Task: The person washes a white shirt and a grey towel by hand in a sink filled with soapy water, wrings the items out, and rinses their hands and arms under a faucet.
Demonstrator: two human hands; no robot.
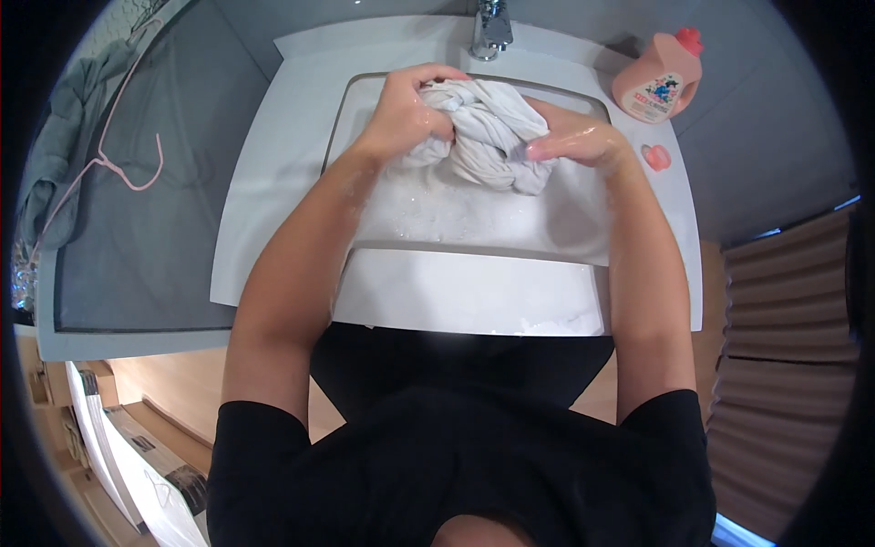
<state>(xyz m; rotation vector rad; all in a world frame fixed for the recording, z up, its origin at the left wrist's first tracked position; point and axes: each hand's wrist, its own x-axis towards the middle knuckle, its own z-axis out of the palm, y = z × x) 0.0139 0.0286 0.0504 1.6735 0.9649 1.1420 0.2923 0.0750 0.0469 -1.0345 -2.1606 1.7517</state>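
Over the white sink [339, 118] I hold a bunched, wet white cloth [497, 137] between both hands. My left hand [410, 114] is closed round its left side, with the fingertips partly hidden in the folds. On the other side my right hand [579, 135] grips the cloth, its thumb pressed on the front and its other fingers out of sight behind. Both hands look wet. Below the cloth, sudsy water [437, 214] with foam lies in the basin. What kind of garment or towel the cloth is, I cannot tell.
A chrome faucet [492, 32] stands behind the basin. On the counter's right are a pink detergent bottle [658, 80] and a small pink cap [656, 158]. A pink hanger [109, 162] and a grey-green towel [68, 137] hang at the left. Brown curtain folds [784, 365] are at the right.
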